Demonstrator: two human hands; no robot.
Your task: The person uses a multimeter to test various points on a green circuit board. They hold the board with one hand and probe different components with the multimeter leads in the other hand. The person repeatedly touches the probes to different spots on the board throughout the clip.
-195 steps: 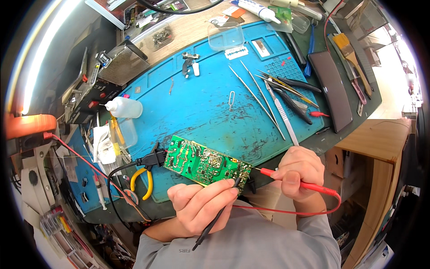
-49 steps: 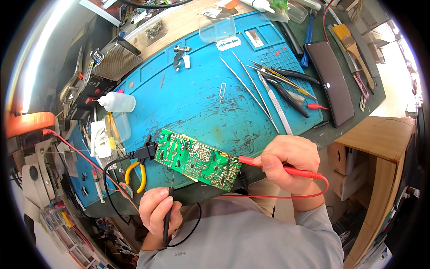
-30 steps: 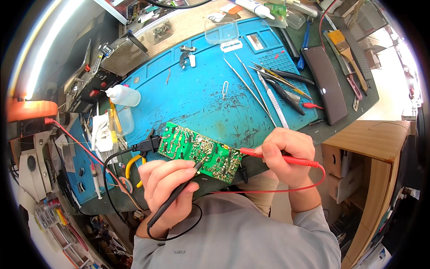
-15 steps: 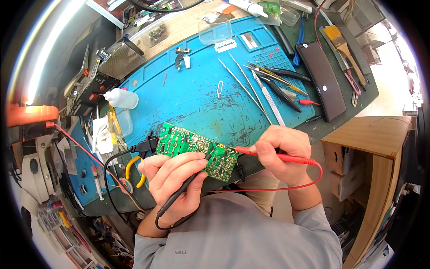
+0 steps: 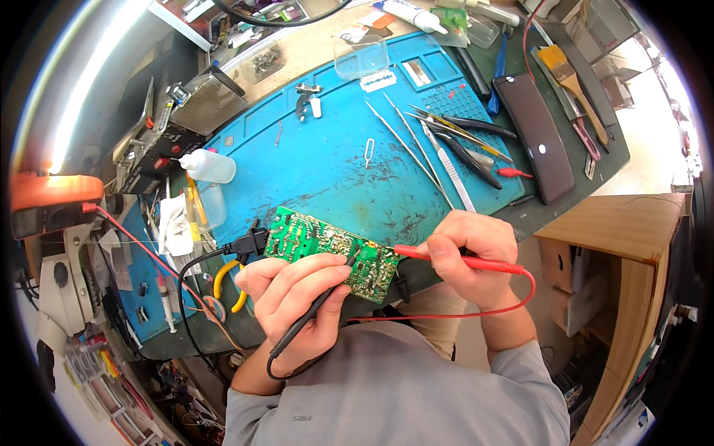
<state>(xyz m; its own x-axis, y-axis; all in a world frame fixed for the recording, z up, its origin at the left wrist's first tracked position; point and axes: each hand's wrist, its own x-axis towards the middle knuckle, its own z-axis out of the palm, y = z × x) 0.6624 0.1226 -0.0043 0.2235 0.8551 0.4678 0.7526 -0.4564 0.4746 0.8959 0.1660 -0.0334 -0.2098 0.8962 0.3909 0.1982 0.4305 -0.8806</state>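
A green circuit board (image 5: 320,244) lies at the near edge of the blue work mat (image 5: 335,171), with a black power plug (image 5: 245,241) on its left end. My left hand (image 5: 294,297) grips a black test probe (image 5: 316,311), and its tip touches the board's near edge. My right hand (image 5: 468,256) grips a red test probe (image 5: 446,258) whose tip rests on the board's right end. A red lead (image 5: 461,312) loops under my right wrist.
Tweezers, cutters and a scalpel (image 5: 446,149) lie on the mat's right side, next to a dark phone (image 5: 539,137). A squeeze bottle (image 5: 208,165) and yellow-handled pliers (image 5: 223,279) sit at the left. A wooden box (image 5: 625,253) stands at the right.
My left hand has come up from below the table edge with the black probe and set its tip on the board. My right hand has kept the red probe on the board.
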